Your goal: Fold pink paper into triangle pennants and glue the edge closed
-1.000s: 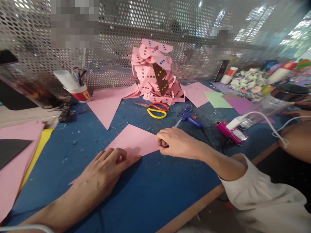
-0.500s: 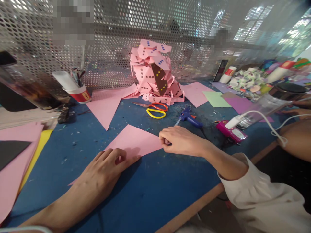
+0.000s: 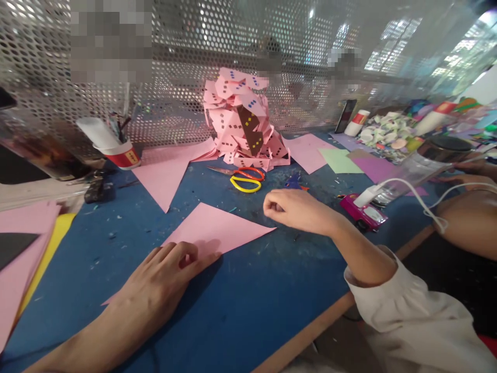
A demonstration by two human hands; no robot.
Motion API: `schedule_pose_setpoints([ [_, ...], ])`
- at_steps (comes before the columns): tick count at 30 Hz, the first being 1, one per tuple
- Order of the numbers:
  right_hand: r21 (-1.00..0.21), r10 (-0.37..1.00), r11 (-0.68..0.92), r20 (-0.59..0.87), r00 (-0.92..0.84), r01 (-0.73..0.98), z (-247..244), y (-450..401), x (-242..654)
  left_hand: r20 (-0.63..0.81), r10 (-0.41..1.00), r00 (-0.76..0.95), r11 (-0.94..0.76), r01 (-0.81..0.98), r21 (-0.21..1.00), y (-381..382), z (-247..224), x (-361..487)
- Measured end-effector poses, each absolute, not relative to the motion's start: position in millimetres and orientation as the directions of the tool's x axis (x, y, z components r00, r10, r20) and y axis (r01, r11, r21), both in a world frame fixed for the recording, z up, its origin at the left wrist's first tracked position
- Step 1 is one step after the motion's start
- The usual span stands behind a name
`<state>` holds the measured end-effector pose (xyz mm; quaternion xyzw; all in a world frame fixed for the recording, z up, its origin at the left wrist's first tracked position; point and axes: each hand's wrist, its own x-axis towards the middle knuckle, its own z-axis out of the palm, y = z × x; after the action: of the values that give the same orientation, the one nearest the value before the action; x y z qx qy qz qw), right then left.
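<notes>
Pressed smooth, pointed pink paper [image 3: 217,228] onto scuffed blue table [image 3: 233,300] with half-spread left hand [image 3: 161,274]; held right hand [image 3: 298,210] curled near its right tip; couldn't tell whether gripping.

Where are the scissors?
Head view, centre: the scissors lie between the pink sheet under the left hand and the dotted model, left of the glue gun.

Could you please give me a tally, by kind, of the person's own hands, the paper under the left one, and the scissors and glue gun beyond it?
Left hand and right hand: 2
Pink paper: 1
Scissors: 1
Glue gun, partly hidden: 1
Total: 5
</notes>
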<state>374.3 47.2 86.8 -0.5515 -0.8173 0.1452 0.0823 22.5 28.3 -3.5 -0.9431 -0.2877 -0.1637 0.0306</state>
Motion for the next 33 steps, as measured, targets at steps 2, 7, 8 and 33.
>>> schedule_pose_setpoints([
  [2,-0.189,0.961,0.274,0.03,-0.274,0.943,89.9,49.9,383.1,0.331,0.529,0.782,-0.837,0.545,0.05,29.0,-3.8,22.0],
  [7,0.144,0.999,0.045,0.018,-0.048,0.989,90.3,55.2,410.5,0.366,0.494,0.789,-0.855,0.517,0.041,33.1,-4.1,22.1],
  [8,0.188,1.0,0.011,0.004,-0.012,0.982,89.6,55.9,415.3,0.376,0.484,0.79,-0.86,0.509,0.037,33.9,-4.0,22.2],
  [33,-0.186,0.956,0.293,0.069,-0.285,0.938,97.7,36.4,394.3,0.393,0.525,0.755,-0.834,0.548,0.06,33.4,-5.5,25.8],
])
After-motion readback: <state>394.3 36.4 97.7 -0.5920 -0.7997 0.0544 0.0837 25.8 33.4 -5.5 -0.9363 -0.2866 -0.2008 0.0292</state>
